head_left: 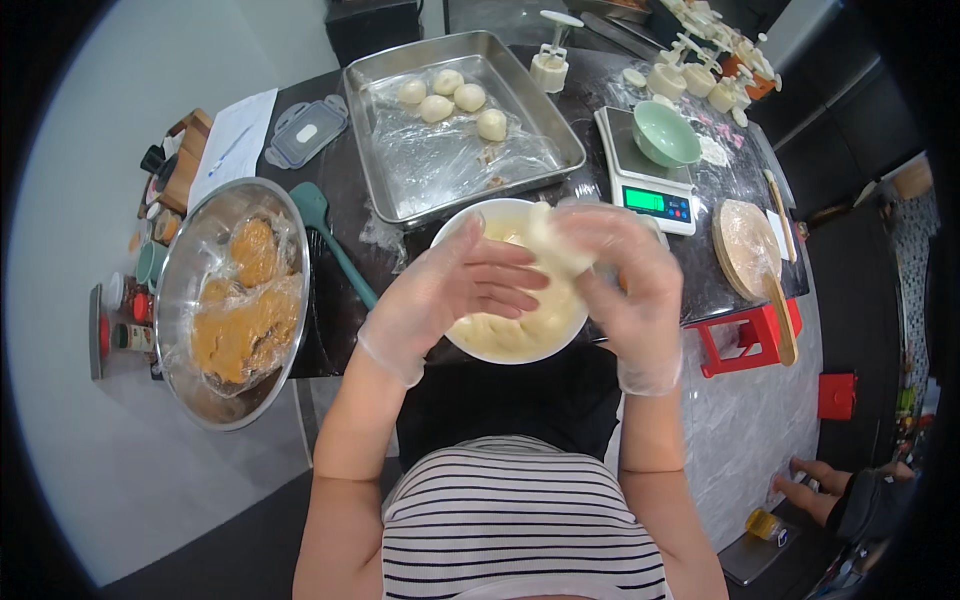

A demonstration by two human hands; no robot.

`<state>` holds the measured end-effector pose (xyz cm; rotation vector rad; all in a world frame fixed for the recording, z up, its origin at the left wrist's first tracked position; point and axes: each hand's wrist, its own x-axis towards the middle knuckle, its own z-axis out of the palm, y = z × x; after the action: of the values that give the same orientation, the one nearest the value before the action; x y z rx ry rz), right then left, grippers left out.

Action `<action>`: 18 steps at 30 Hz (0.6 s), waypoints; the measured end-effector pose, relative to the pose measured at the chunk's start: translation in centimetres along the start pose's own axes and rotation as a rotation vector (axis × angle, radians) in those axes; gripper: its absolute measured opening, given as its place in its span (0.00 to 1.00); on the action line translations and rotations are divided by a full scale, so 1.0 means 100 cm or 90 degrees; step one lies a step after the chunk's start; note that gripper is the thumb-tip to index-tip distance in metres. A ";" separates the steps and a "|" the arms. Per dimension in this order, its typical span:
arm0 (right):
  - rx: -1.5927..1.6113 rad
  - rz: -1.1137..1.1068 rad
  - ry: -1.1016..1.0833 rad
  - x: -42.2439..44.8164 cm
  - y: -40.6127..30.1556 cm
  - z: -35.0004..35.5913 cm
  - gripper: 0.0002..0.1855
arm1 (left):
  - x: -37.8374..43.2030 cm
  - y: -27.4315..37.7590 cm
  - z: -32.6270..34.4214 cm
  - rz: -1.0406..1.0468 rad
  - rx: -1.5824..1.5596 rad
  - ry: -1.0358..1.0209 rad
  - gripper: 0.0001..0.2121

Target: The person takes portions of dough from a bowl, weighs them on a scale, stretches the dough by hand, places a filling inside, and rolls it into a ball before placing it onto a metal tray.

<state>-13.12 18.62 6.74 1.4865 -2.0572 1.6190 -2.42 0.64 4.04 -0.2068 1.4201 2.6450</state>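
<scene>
Both my hands wear clear plastic gloves above a white bowl [517, 358] of pale yellow dough [499, 337]. My right hand [626, 262] grips a piece of pale dough [551, 240], slightly blurred, between thumb and fingers. Beside it my left hand [472, 277] is spread over the bowl, fingers apart and palm towards the right hand, holding nothing. Beyond the bowl lies a metal tray [469, 206] lined with plastic film, with several round dough balls [469, 97] near its far side.
At left stands a steel bowl [169, 300] of orange filling [247, 330] in film, beside a teal spatula [337, 240]. A digital scale [652, 199] carries a green bowl [667, 135]. Plunger moulds [550, 71], a wooden paddle [784, 322] and a red stool [739, 345] are farther out. Another person's legs [817, 487] show at lower right.
</scene>
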 end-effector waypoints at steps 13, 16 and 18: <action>0.072 0.183 0.031 -0.025 -0.013 0.022 0.19 | -0.013 -0.014 0.053 0.235 -0.118 0.085 0.17; 0.090 0.167 0.049 -0.025 -0.013 0.034 0.18 | -0.007 -0.014 0.047 0.052 -0.143 0.110 0.17; 0.177 0.244 0.084 -0.026 -0.016 0.035 0.18 | -0.009 -0.018 0.045 0.028 -0.166 0.127 0.18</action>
<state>-9.12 17.49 4.73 1.0550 -2.2144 2.1558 -1.52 5.34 5.20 -0.4825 1.1345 2.9109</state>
